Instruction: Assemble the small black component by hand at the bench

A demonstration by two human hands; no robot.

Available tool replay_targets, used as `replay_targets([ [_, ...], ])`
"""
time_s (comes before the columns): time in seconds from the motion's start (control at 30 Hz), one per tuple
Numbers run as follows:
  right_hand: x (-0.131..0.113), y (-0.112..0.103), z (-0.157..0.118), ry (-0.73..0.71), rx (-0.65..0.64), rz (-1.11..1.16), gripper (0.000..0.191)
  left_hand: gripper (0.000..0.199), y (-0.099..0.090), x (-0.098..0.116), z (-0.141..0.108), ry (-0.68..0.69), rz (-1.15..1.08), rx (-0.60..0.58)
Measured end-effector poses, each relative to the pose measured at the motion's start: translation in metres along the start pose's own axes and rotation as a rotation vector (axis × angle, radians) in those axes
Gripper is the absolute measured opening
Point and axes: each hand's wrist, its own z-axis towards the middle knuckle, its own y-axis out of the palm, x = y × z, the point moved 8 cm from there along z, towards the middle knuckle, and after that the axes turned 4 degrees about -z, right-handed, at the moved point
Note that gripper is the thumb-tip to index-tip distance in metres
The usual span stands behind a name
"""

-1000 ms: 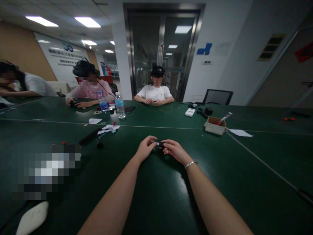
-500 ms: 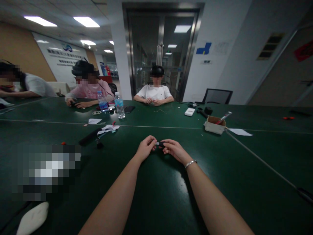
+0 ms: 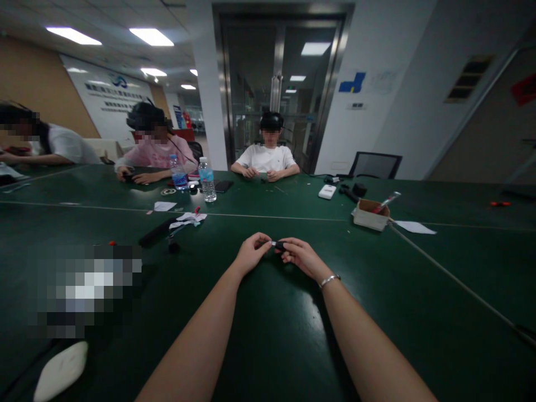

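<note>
Between my hands, just above the green table (image 3: 276, 335), is a small black stick with a silver end (image 3: 278, 245); its exact kind is too small to make out. My right hand (image 3: 304, 258) pinches the black body between thumb and fingers. From the other side, my left hand (image 3: 252, 251) is closed with its fingertips at the silver end. Whether those fingertips grip the silver end or only touch it is hard to see.
To the right stands a small open box (image 3: 371, 216) with a packet in it, beside a paper sheet (image 3: 415, 227). Water bottles (image 3: 207, 181) stand at the back left. Crumpled paper (image 3: 188, 220) lies nearer. Across the table sits a person in a white shirt (image 3: 268, 159).
The whole view has shifted slightly. My left fingertips sit a little closer over the silver end, and less of it shows. The person opposite has moved their hands slightly apart.
</note>
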Motion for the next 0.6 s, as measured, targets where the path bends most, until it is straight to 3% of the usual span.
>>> replay_targets([
  [0.33, 0.0009, 0.0009, 0.0001, -0.003, 0.005, -0.006, 0.025, 0.021, 0.0027, 0.0070, -0.0043, -0.028, -0.022, -0.008],
  [0.6, 0.0015, 0.0000, 0.0007, -0.004, 0.012, 0.009, 0.023, 0.024, 0.0012, -0.0003, -0.0002, -0.016, -0.007, -0.015],
])
